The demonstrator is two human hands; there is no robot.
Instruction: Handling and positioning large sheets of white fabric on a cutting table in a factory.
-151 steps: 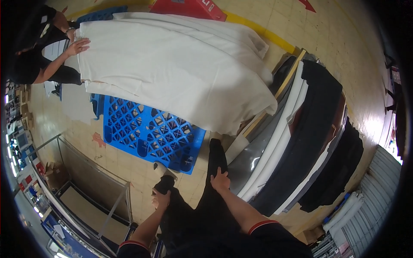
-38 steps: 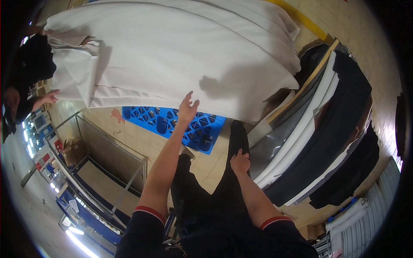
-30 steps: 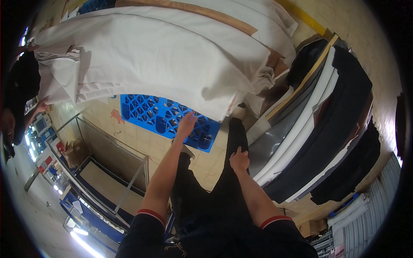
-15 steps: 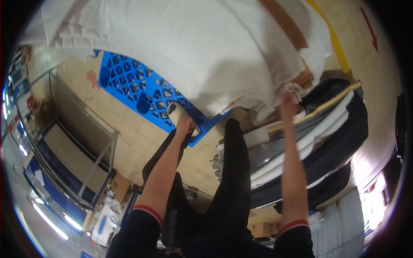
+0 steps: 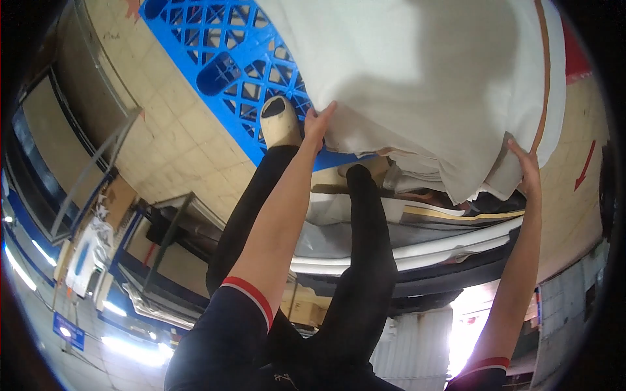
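A large white cloth (image 5: 404,72) lies in a thick stack, its near edge hanging in uneven folds. My left hand (image 5: 316,128) is at the stack's near left corner, its thumb and fingers closed about the cloth's edge. Far to the right, my right hand (image 5: 527,166) pinches the near right edge of the cloth, thumb on top and the other fingers hidden below. A brown strip (image 5: 542,72) runs along the right side of the cloth, just beyond that hand.
A blue plastic pallet (image 5: 225,72) sticks out on the left, with my beige shoe (image 5: 280,124) on it. Long grey, white and black rolls or sheets (image 5: 417,241) lie near my right leg. A metal-framed rack (image 5: 98,176) stands at left. A red arrow (image 5: 585,166) marks the floor.
The view has shifted closer over the cloth. My left hand has gone from beside my shoe to the cloth's left corner. My right hand has moved right along the near edge.
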